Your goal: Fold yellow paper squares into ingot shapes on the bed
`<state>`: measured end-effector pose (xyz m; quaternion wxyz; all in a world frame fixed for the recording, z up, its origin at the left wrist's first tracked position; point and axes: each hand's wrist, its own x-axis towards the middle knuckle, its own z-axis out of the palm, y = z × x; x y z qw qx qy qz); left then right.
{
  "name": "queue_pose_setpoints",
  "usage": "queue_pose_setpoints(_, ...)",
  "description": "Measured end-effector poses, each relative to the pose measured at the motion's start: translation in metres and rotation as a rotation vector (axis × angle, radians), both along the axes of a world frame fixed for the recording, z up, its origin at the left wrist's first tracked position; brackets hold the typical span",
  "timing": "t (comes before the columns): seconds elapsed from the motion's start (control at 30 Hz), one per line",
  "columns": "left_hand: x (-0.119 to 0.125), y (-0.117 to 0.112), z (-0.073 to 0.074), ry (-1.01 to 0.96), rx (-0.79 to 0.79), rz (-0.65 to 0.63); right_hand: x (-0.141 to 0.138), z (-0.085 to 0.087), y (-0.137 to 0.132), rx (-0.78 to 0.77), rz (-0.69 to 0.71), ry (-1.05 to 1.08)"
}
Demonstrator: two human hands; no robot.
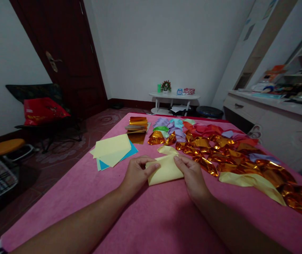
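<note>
Between my two hands is a folded sheet of yellow paper [166,171], held just over the pink cloth. My left hand [140,173] pinches its left end, thumb on top. At the right end, my right hand [191,173] grips the paper between thumb and fingers. Just behind it lies a folded yellow paper piece [167,150]. A stack of flat yellow sheets [113,148] with blue sheets [129,154] under it lies to the left. Folded shiny gold pieces [202,142] spread out to the right, with a long yellow folded piece [251,180] nearer me.
A stack of gold foil sheets [137,127] sits at the back left of the pink-covered surface [151,218]. Purple, green and red folded papers [206,129] lie at the back. Beyond stand a small white table [174,95], a chair with a red bag [43,111], and a cluttered white counter [270,100].
</note>
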<state>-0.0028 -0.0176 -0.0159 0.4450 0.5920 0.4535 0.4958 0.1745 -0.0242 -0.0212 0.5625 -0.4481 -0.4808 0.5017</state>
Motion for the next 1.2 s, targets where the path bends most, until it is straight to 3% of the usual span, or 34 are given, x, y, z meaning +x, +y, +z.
queue_pose_setpoints(0.13,0.0,-0.001,-0.001,-0.041,-0.023,-0.053,0.006,-0.009,0.001,0.006,-0.032,0.009)
queue_pose_setpoints(0.3,-0.002,0.002,-0.005,-0.088,-0.052,-0.028,0.009,-0.006,-0.001,0.052,-0.133,-0.033)
queue_pose_setpoints(0.53,-0.004,0.002,-0.003,-0.04,0.078,0.041,0.005,-0.001,-0.002,-0.02,-0.198,0.074)
queue_pose_setpoints(1.2,-0.008,0.0,-0.001,0.002,0.148,0.027,0.012,-0.01,0.003,-0.049,-0.149,0.25)
